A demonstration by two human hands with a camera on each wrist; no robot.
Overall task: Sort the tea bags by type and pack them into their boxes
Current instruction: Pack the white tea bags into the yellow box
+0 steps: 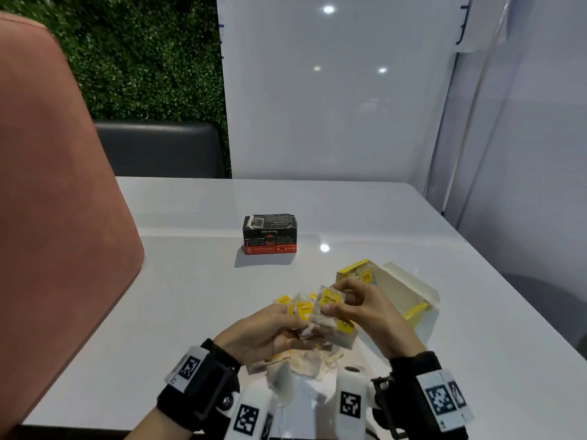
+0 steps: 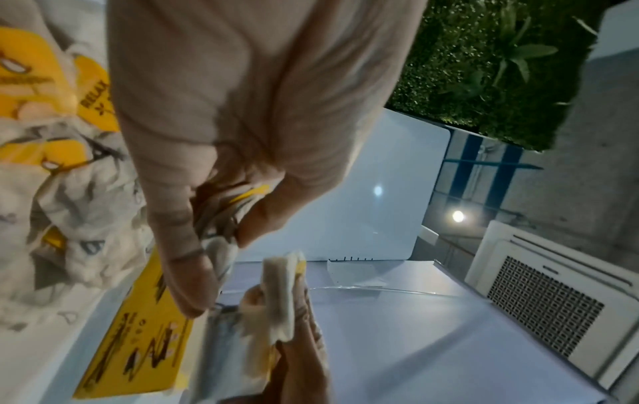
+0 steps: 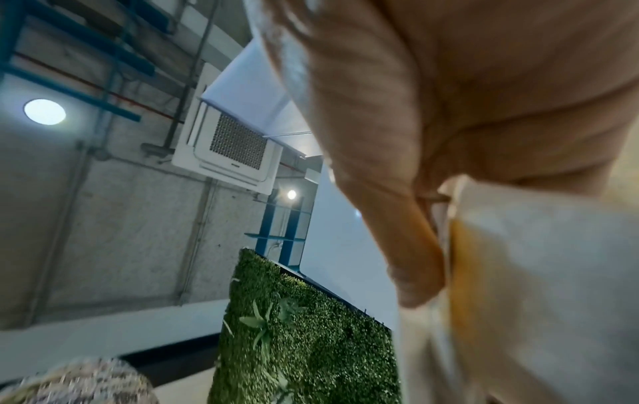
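Observation:
Both hands meet just above the white table [image 1: 365,217]. My left hand [image 1: 270,331] grips a bunch of yellow-tagged tea bags [image 1: 301,308] between thumb and fingers. My right hand [image 1: 355,304] pinches one tea bag with a yellow "RELAX" tag [image 1: 330,300] at the top of that bunch. In the left wrist view the left fingers [image 2: 179,240] curl round crumpled bags. In the right wrist view a pale bag [image 3: 518,273] lies against the right thumb [image 3: 408,246]. The open yellow box [image 1: 387,284] lies just right of the hands with bags inside. A shut black box [image 1: 270,235] stands farther back.
More loose tea bags [image 1: 298,363] lie on the table beneath and in front of my hands. A pink chair back [image 1: 57,201] rises at the left and a dark chair [image 1: 158,150] stands behind the table. White panels wall the far and right sides.

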